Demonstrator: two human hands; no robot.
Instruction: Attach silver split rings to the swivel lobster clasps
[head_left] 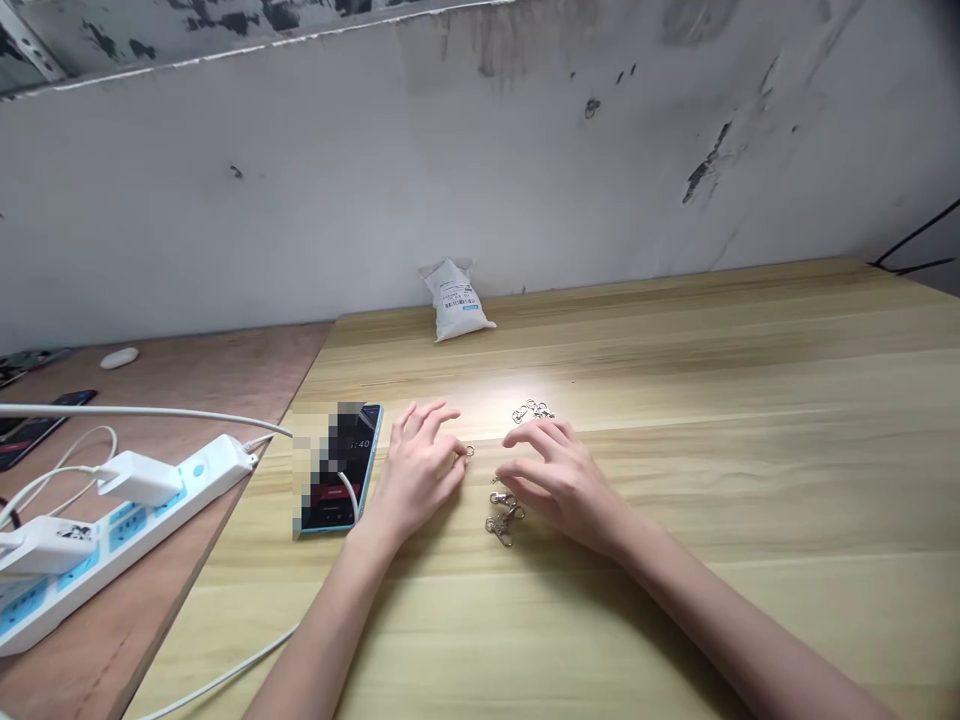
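Observation:
My left hand [420, 465] rests on the light wooden table [675, 420], thumb and a finger pinched on a small metal ring [469, 451]. My right hand [551, 478] hovers just to its right, fingers curled and spread, holding nothing that I can see. Below and between my hands lie a few metal snap clasps [504, 515]. Beyond the right hand's fingertips sits a small pile of metal rings and clasps [532, 410].
A phone [341, 470] with a white cable lies left of my left hand. A white power strip [112, 520] with plugged-in chargers sits on the brown table at left. A small white labelled bag [456, 298] stands by the wall.

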